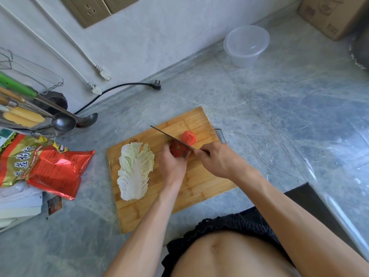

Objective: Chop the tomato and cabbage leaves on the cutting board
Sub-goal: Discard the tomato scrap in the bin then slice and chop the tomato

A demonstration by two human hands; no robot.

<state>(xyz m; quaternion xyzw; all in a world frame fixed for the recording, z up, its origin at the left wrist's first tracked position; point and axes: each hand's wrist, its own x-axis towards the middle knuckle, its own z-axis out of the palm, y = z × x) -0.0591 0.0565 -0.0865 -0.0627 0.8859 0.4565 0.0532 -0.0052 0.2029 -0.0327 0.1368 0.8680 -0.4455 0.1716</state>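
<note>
A wooden cutting board (pixel 199 188) lies on the grey counter. My left hand (pixel 172 164) curls round the red tomato (pixel 178 149) and steadies it on the board. A cut tomato slice (pixel 188 137) lies just beyond the blade, cut face up. My right hand (pixel 217 159) grips the handle of a knife (pixel 169 137), whose thin blade lies across the top of the tomato and points to the far left. Pale cabbage leaves (pixel 135 169) lie flat on the board's left part, apart from both hands.
A red snack bag (pixel 46 166) lies left of the board. A rack with ladles (pixel 63 121) and utensils stands at the far left. A black plug (pixel 155 85) and cord lie behind the board. A clear plastic container (pixel 246 45) and a cardboard box (pixel 335 15) stand at the back right.
</note>
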